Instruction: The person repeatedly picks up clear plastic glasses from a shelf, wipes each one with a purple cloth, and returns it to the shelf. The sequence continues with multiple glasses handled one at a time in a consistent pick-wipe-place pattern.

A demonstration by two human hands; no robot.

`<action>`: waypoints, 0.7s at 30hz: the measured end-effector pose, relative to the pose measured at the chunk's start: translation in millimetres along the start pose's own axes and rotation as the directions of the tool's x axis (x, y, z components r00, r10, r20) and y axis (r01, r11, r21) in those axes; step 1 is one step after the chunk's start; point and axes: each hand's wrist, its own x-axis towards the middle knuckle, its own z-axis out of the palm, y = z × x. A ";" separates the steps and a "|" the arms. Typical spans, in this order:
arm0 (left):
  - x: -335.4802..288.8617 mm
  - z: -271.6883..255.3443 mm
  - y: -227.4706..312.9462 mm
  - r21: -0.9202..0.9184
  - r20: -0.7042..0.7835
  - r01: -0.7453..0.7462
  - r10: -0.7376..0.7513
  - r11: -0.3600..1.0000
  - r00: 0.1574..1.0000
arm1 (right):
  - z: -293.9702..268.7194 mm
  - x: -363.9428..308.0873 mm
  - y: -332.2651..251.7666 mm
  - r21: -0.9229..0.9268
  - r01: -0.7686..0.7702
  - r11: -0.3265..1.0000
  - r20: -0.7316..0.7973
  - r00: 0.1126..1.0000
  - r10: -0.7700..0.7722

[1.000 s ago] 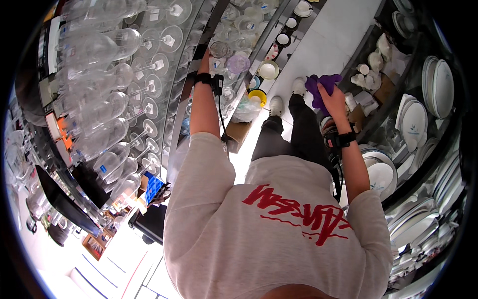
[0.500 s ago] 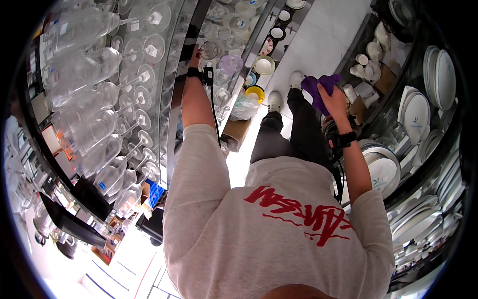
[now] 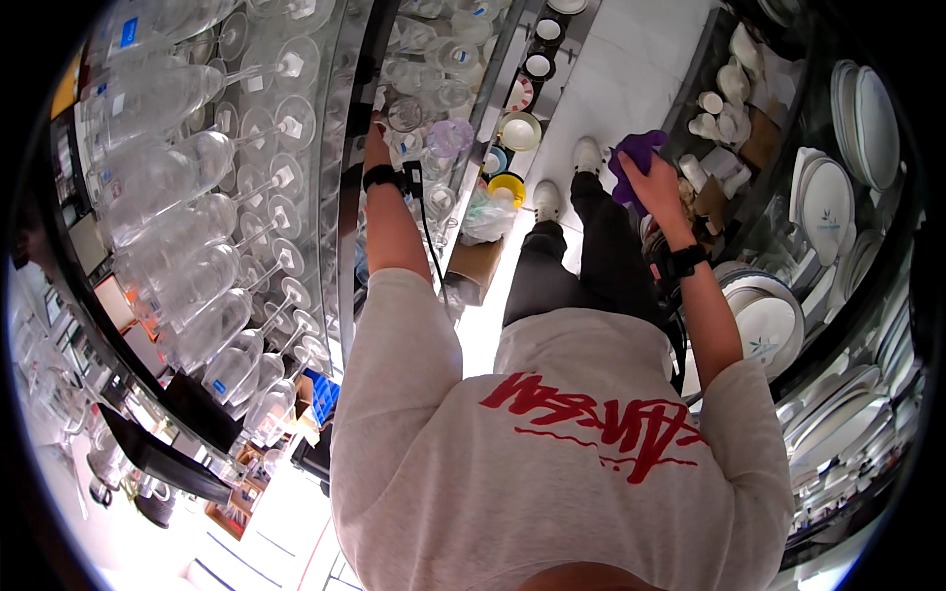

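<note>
My right hand [image 3: 658,185] is closed around a bunched purple cloth [image 3: 633,163], held over the aisle in front of the right-hand shelves. On the other side, my left hand [image 3: 376,128] reaches to the dark edge [image 3: 365,84] of the glassware shelf. Its fingers are mostly hidden there, so their grip does not show. Closest to it on the lower shelf are a clear glass [image 3: 405,114] and a pale purple glass [image 3: 450,138]. A dark band and a cable sit on my left wrist.
Stemmed glasses [image 3: 212,207] fill the left shelf. White plates [image 3: 769,330] and oval dishes [image 3: 826,212] line the right racks. Cups [image 3: 538,66], a yellow bowl [image 3: 506,190], a plastic bag [image 3: 488,217] and a cardboard box [image 3: 475,268] stand low beside my feet.
The view has shifted slightly, moving the left glassware lower in the picture. The purple cloth hangs less spread and looks more bunched in my right hand. My left hand stays by the shelf edge.
</note>
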 end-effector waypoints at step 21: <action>-119.3 -28.6 22.3 -0.363 0.067 -0.158 0.194 0.918 0.979 | 43.9 -32.8 -30.3 0.243 -0.066 0.968 -0.079 0.993 0.088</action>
